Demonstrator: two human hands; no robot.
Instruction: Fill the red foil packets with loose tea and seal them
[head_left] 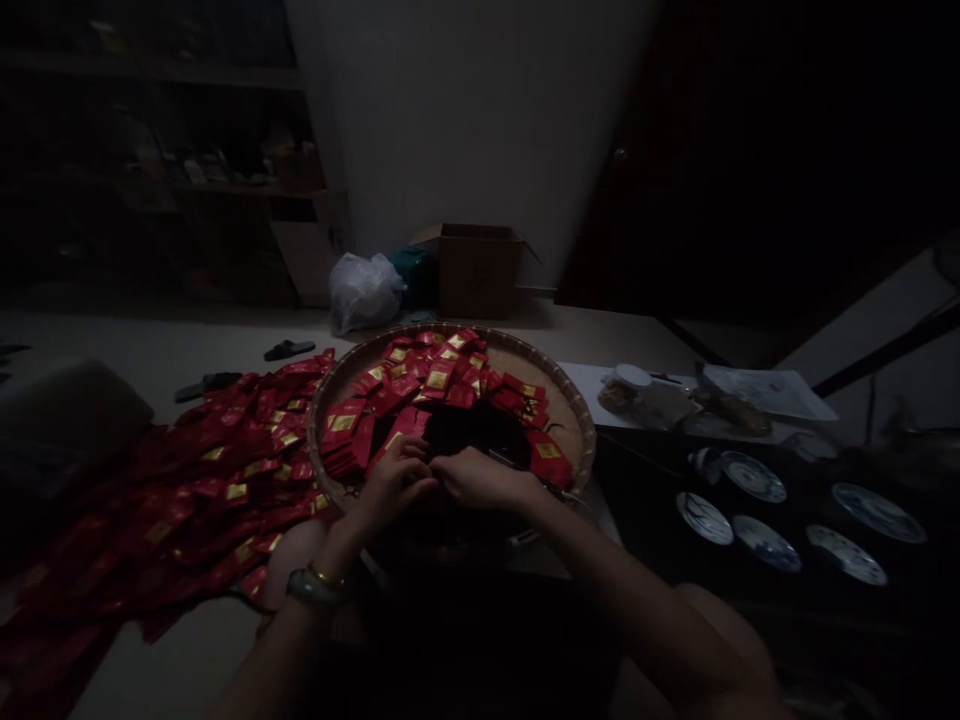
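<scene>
Both hands meet over the near part of a round woven tray [576, 400]. My left hand [396, 482], with bangles at its wrist, has its fingers bent and thumb drawn in. My right hand [476, 478] is closed, its fingertips touching or almost touching the left ones. Whatever they pinch is too dark and small to make out. Small red packets [439, 378] with gold labels fill the tray's far and left side, and one red packet [547, 455] lies at the right. A dark mass [472, 432] sits in the middle, just beyond my hands.
A large heap of red packets [225, 490] covers the floor on the left, near dark slippers [289, 349]. Behind the tray stand a white plastic bag [366, 290] and an open cardboard box [480, 270]. Patterned plates [754, 477] and a lidded jar [625, 388] are on the right.
</scene>
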